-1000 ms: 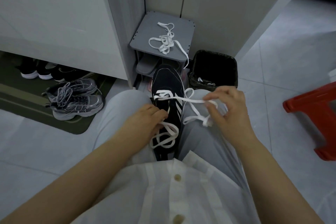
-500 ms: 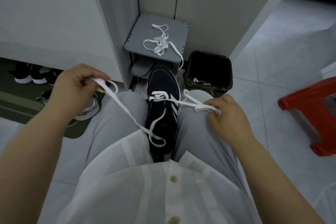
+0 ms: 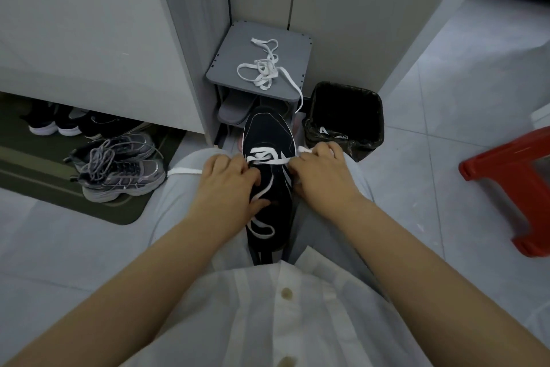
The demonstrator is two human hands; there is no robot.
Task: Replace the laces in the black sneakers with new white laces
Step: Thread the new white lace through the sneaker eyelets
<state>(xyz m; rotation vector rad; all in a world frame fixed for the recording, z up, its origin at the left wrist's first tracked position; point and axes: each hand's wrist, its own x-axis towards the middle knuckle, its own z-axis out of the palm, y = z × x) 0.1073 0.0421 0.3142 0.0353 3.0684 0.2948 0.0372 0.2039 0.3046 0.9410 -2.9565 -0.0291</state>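
From over the person's head, the black sneaker (image 3: 268, 131) is lying wedged between their knees, toe pointing away toward the grey shoe rack (image 3: 232, 48). The white lace (image 3: 268, 162) is crossing its lowest eyelets. The left hand (image 3: 229, 188) is curling its fingers round the lace at the shoe's left edge, one end trailing out over the thigh. The right hand (image 3: 324, 179) is pinching the other end at the right edge. A spare white lace (image 3: 262, 72) is sitting tangled on the rack, beside a black bin (image 3: 345, 116).
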